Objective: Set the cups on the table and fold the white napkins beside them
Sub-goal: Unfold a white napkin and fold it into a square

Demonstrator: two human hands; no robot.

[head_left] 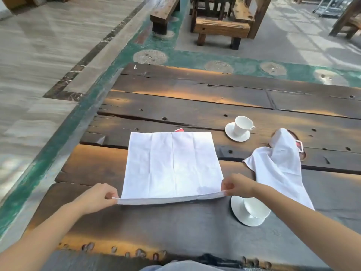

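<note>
The right hand (237,185) and its forearm hide part of the near white porcelain cup (256,209), and a red scrap (179,130) barely shows beyond the white square cloth napkin (173,165). That napkin lies on the dark wooden plank table (195,106), with its creases running away from the person. The left hand (99,196) and the right hand each pinch a lifted near corner.

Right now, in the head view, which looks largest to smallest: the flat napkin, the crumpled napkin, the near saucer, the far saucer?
1. flat napkin
2. crumpled napkin
3. near saucer and far saucer, unranked: the near one looks bigger but sits closer.
</note>
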